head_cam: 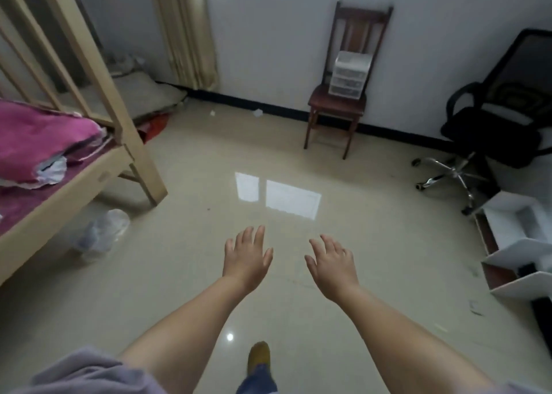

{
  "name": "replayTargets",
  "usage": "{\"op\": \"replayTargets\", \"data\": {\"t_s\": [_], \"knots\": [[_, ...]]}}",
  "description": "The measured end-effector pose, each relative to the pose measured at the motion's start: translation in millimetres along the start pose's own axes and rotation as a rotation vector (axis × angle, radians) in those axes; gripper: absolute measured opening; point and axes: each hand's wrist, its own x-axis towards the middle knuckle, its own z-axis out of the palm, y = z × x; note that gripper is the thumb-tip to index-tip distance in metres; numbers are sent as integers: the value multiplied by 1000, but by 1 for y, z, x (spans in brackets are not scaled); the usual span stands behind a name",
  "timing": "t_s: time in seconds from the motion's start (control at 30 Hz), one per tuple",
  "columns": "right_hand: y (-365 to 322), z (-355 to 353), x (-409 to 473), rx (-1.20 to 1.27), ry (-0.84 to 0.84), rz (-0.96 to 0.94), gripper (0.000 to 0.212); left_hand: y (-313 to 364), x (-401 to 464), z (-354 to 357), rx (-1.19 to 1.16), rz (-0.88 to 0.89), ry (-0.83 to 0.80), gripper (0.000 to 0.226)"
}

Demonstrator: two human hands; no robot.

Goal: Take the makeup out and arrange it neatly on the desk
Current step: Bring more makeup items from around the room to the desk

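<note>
Lavender sleeve [74, 372], lower left corner, nearest the lens; a yellow-brown shoe [259, 356] and blue trouser leg show below centre on the tile.

Left hand [246, 257]: palm down, fingers straight and slightly spread, holding nothing, hovering over the floor. Right hand [331, 266]: the same posture, fingers spread, touching nothing. The two hands are near each other, apart, level.

Left side: pale wooden bed frame [119, 104] with slatted rail, a pink blanket [44, 137] folded on it; its corner leg stands at the edge of the open floor. A clear plastic bag [104, 232] lies beside the frame, under its side rail.

Centre: glossy beige tiled floor [268, 160], broad and open from the hands to the far wall, with a bright window reflection.

Far wall: dark wooden chair [337, 107] against the wall below the window; on its seat a small white drawer organiser [348, 75], three drawers, contents too blurred to identify, possibly the makeup.

Right: black office chair [490, 125] on a chrome base, close to the wall. Right edge: white shelf unit [513, 244], partly cut off by the frame.
</note>
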Motion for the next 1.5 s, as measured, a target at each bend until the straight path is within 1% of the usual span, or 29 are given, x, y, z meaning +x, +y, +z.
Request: {"op": "replayTargets", "data": {"t_s": [0.17, 0.4, 0.53, 0.7, 0.8, 0.93, 1.03, 1.2, 1.33, 1.5], "knots": [[41, -49, 97, 32, 43, 105, 49, 31, 128, -33, 18, 122, -12, 58], [108, -82, 230, 66, 60, 196, 52, 83, 289, -39, 36, 219, -54, 58], [163, -100, 318, 55, 51, 201, 51, 125, 392, -37, 24, 236, -49, 59], [237, -144, 432, 35, 23, 192, 51, 185, 518, -49, -13, 195, -29, 58], [271, -165, 494, 7, -3, 199, 51, 209, 579, -55, -17, 190, -36, 58], [296, -183, 581, 27, -29, 167, 52, 219, 666, -55, -21, 145, -57, 58], [315, -193, 655, 46, -27, 164, 52, 225, 743, -57, -5, 158, -53, 58], [342, -222, 782, 56, -24, 233, 51, 234, 887, -76, 43, 207, -37, 57], [360, -251, 873, 106, 14, 295, 51, 244, 997, -100, 68, 262, -30, 57], [391, -262, 966, 146, -20, 345, 51, 263, 1096, -104, 108, 303, -80, 57]]}}
